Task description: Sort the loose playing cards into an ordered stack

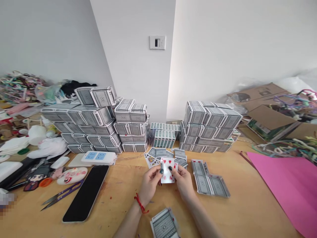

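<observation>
Between my two hands is a small set of playing cards [167, 172], faces toward me, with a five of hearts in front and the corner of a six showing behind it. My left hand [150, 181], above a red string bracelet [141, 203], pinches the left edge. On the other side my right hand [184, 181] grips the right edge, thumb on the face. Just beyond lie loose cards [158, 152], mostly face down, one face card turned up. A folded card piece [205, 180] rests to the right. Another face-down card piece [164, 224] sits near my forearms.
Stacked card blocks rise at left [91, 127], centre-left [131, 127] and right [208, 129]. Small card boxes [164, 137] stand between them. Left lie a phone [86, 195], scissors [61, 196] and a power strip [99, 157]. Pink paper [284, 185] and a cardboard box [269, 122] occupy the right.
</observation>
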`<state>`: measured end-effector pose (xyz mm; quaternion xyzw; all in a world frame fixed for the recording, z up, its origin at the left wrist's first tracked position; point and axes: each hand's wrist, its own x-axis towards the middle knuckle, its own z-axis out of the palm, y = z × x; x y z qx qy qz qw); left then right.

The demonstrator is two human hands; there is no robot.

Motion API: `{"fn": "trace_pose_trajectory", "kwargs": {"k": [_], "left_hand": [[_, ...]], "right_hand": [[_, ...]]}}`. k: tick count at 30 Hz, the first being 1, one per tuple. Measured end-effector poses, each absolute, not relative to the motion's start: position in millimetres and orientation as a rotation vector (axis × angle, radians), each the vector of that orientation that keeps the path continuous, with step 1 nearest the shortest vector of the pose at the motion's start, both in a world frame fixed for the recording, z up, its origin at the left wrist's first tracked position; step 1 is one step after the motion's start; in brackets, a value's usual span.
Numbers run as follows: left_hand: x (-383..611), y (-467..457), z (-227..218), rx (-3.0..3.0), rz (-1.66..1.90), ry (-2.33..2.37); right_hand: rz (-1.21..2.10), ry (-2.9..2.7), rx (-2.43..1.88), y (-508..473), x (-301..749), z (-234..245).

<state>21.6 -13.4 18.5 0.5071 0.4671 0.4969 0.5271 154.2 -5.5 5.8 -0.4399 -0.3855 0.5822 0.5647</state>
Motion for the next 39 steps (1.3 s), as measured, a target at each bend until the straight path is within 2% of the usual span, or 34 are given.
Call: {"fn": "trace_pose_trajectory", "kwargs": {"k": [7,23,39], "left_hand": [[15.4,-5.3,20.3,1.239,1.243,1.139],[14.9,-4.9,13.0,1.52,1.217,1.305],[10.8,-0.7,8.1,1.479,1.19,1.306]], "right_hand": [[1.427,-0.972,-1.061,-8.7,153.4,11.4],[1.25,-1.066,-1.098,-4.8,156.9,3.6],[1.351,-0.955,-1.072,-4.5,158.3,5.3]]}}
